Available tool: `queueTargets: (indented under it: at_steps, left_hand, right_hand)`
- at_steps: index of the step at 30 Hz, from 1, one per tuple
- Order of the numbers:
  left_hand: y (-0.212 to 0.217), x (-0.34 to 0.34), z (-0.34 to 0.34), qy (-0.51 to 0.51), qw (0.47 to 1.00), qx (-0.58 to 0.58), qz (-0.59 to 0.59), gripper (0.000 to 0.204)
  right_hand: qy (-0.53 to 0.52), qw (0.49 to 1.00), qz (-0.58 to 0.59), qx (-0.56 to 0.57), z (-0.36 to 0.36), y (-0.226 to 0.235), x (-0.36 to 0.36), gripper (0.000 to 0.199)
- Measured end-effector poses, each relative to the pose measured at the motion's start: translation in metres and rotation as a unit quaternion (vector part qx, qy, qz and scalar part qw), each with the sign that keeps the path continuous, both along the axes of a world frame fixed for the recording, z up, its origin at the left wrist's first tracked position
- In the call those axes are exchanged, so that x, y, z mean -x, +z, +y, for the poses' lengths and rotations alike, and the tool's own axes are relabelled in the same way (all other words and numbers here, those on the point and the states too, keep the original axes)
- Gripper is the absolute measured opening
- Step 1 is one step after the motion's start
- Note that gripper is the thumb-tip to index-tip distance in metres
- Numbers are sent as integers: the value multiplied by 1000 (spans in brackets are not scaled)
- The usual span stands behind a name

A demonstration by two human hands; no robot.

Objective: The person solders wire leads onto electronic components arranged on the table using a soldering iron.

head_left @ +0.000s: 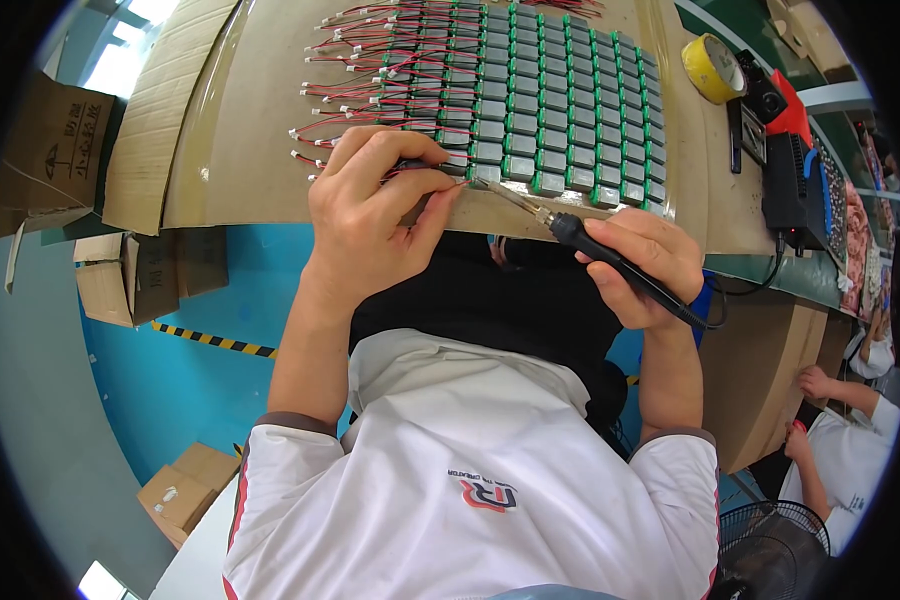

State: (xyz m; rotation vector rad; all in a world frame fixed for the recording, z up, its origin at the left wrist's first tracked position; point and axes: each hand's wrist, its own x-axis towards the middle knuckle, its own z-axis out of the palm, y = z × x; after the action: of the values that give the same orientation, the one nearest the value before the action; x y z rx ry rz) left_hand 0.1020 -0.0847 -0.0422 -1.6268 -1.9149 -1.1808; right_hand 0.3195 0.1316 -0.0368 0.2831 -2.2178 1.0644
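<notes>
Rows of small grey battery cells with green circuit boards [550, 115] lie on the brown work surface [250, 150]. Red and black wires [355, 108] with white plugs run left from the left-hand rows. My left hand [365, 205] is closed in a pinch on a thin wire [459, 184] at the near edge of the rows. Some dark thing also shows between its fingers, too hidden to name. In my right hand [660, 258] is a black soldering iron [595, 247], its metal tip pointing left, close beside my left fingertips and a circuit board.
On the right stand a yellow tape roll [713, 68] and a black box [796, 190] with a cable. A cardboard flap [165, 120] edges the left side, with boxes [150, 275] below. Another person [840, 450] works at the far right, near a black fan [775, 550].
</notes>
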Motion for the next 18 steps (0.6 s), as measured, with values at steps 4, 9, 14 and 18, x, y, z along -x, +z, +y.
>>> queueTargets:
  at_steps: [4, 9, 14, 18]
  left_hand:
    - [0, 0, 0, 1, 1000, 0, 1, 15]
    - [-1, 0, -1, -1, 1000, -4, 4, 15]
    - [1, 0, 0, 0, 1000, -1, 2, 14]
    - [1, 0, 0, -1, 1000, 0, 2, 14]
  right_hand:
    - [0, 1000, -1, 2, -1, 0, 0, 37]
    - [-3, 1000, -1, -4, -1, 2, 1, 36]
    - [-9, 1000, -5, -14, -2, 2, 1, 36]
    - [-9, 1000, -9, -15, -3, 3, 2, 36]
